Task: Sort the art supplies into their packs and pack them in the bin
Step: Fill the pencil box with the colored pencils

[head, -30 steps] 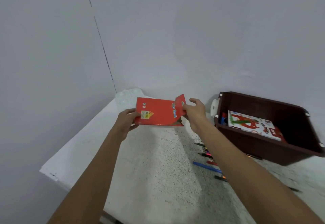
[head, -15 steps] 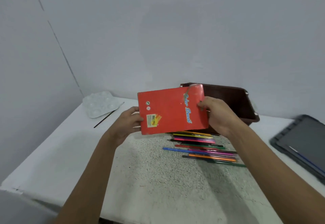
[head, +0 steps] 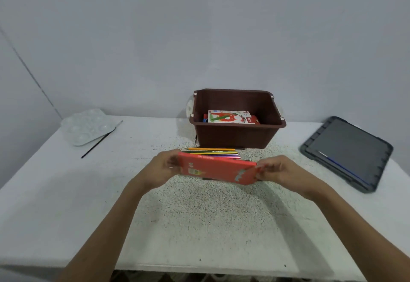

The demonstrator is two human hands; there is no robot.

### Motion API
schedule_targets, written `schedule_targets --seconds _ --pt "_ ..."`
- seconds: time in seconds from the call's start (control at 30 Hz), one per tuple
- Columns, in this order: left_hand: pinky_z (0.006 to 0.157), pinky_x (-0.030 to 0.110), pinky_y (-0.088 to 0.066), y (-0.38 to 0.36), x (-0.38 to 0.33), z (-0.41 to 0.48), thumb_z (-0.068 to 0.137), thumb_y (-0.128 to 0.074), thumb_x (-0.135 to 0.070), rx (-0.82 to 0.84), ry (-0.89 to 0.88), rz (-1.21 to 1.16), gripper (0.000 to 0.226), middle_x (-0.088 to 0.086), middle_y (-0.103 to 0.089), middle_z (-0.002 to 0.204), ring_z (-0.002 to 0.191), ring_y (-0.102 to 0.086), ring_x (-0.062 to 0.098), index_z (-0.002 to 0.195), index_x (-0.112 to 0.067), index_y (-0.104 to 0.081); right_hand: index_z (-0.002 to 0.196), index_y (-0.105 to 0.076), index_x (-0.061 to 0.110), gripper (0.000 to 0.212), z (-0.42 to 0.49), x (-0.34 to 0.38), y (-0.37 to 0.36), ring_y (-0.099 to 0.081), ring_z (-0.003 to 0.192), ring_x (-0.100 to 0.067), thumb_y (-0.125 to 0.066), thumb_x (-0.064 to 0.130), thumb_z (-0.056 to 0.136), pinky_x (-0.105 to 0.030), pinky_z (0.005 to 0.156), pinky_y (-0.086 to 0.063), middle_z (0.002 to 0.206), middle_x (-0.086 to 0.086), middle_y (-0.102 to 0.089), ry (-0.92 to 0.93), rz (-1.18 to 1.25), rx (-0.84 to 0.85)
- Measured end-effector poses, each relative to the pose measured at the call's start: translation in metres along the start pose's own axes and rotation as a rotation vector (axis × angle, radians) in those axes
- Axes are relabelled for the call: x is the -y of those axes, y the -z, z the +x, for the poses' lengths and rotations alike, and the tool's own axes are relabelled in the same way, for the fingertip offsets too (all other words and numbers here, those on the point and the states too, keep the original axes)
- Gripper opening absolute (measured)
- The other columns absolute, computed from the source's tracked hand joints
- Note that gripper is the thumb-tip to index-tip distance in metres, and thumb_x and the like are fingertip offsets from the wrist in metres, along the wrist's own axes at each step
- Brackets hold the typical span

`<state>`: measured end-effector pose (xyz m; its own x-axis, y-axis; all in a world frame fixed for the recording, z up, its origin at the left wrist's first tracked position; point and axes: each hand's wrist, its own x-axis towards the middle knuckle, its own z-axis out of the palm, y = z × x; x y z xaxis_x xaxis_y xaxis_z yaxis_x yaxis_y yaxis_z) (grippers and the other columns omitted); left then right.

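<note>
I hold a flat red pencil pack (head: 218, 168) above the table, tilted nearly flat. My left hand (head: 165, 164) grips its left end. My right hand (head: 278, 169) pinches the open flap at its right end. Just behind the pack, several coloured pencils (head: 214, 153) lie in a row on the table, partly hidden by it. Further back stands the brown bin (head: 237, 135), with a white and red pack (head: 230, 117) lying inside.
A white paint palette (head: 87, 129) sits at the back left with a thin black brush (head: 101, 140) beside it. A dark grey bin lid (head: 347, 152) lies at the right. The table's front edge is near the bottom of the view.
My view has swung right and down, centring the bin. The red pack has dropped lower and tipped from facing me to nearly flat, over the pencils.
</note>
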<state>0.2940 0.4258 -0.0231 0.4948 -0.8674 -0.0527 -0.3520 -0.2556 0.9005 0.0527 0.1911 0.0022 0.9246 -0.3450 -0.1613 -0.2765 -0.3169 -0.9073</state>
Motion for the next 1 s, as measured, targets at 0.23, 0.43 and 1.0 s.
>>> schedule_targets --seconds 0.23,0.43,1.0 --pt "0.082 0.019 -0.049 -0.031 0.025 -0.013 0.091 -0.064 -0.014 0.119 -0.165 0.461 0.034 -0.015 -0.065 0.116 0.107 -0.059 0.007 0.114 -0.039 -0.062 0.102 -0.076 0.033 0.033 -0.025 -0.032 -0.002 -0.068 0.085 -0.007 -0.063 0.005 0.092 -0.027 0.080 -0.053 0.092 0.011 -0.075 0.012 -0.247 0.057" --pt "0.095 0.017 -0.039 -0.044 0.041 -0.030 0.092 -0.052 -0.034 0.167 -0.269 0.705 0.047 -0.011 -0.053 0.141 0.127 -0.050 0.008 0.138 -0.030 -0.053 0.102 -0.072 0.042 0.043 -0.034 -0.054 -0.017 -0.064 0.096 -0.001 -0.065 0.005 0.081 -0.035 0.083 -0.053 0.106 0.023 -0.069 0.126 -0.563 0.120" --pt "0.121 0.037 -0.004 -0.092 0.081 -0.045 0.069 -0.038 -0.095 0.019 -0.232 0.747 0.100 -0.014 -0.004 0.162 0.147 0.012 0.003 0.149 -0.035 -0.028 0.115 -0.067 0.018 0.030 -0.021 -0.092 -0.032 -0.059 0.103 -0.017 -0.049 0.007 0.093 -0.031 0.079 -0.051 0.115 0.003 -0.064 0.090 -0.721 -0.343"
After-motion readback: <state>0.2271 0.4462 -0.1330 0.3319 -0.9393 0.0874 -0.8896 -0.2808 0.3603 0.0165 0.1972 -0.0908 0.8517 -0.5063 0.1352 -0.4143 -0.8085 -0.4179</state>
